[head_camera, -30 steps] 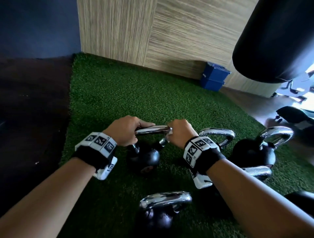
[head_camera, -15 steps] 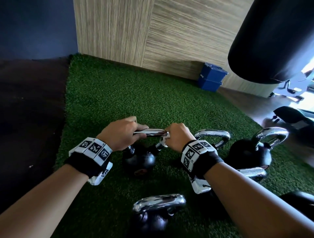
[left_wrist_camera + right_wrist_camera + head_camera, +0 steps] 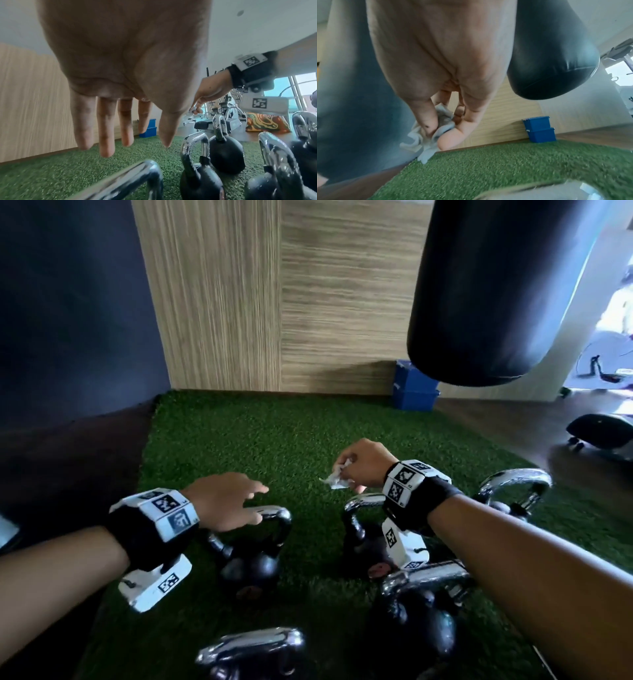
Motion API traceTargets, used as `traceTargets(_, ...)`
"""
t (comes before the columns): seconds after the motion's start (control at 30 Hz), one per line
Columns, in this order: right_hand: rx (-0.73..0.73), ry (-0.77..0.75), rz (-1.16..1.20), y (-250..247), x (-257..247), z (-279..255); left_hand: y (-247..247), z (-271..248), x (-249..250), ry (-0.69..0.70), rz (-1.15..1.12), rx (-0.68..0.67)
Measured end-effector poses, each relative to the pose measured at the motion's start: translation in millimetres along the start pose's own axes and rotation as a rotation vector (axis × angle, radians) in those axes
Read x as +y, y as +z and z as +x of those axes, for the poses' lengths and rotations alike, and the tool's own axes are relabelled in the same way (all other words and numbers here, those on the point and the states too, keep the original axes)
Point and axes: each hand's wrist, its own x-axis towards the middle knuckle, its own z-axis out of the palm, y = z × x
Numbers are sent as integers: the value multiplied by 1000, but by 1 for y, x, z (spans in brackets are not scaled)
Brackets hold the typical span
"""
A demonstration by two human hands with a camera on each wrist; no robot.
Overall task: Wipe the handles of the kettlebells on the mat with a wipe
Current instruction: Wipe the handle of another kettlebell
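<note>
A person's right hand (image 3: 364,462) pinches a crumpled wipe (image 3: 337,477) between thumb and fingers, held in the air above the green mat (image 3: 239,440); the left hand (image 3: 222,501) hovers with fingers straight and spread over the chrome handle (image 3: 274,512) of a kettlebell (image 3: 248,568), one of five clustered near the mat's near edge
</note>
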Motion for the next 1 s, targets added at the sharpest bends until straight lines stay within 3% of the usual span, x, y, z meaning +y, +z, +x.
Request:
traceTargets(0.1, -32, -11, -33, -50, 36, 0, -37, 6, 35, -51, 28, -106)
traceTargets(0.2, -23, -48, -119, -92, 72, 4, -64, 24, 71, -149, 95, -124)
traceTargets(0.33, -54, -166, -263, -119, 118, 7, -65, 52, 113, -304, 100, -130)
traceTargets(0.53, -99, -138, -22, -88, 198, 8, -12, 86, 168, -457, 79, -179)
traceTargets(0.7, -79, -48, 231, -66, 213, 16, 31, 104, 176, -570, -90, -163)
traceTargets(0.8, -7, -109, 180, -52, 206, 21, 58, 114, 164, -616, -250, -79)
traceTargets(1.0, -18, -315, 51, -38, 186, 22, 107, 137, 141, -598, -634, -25)
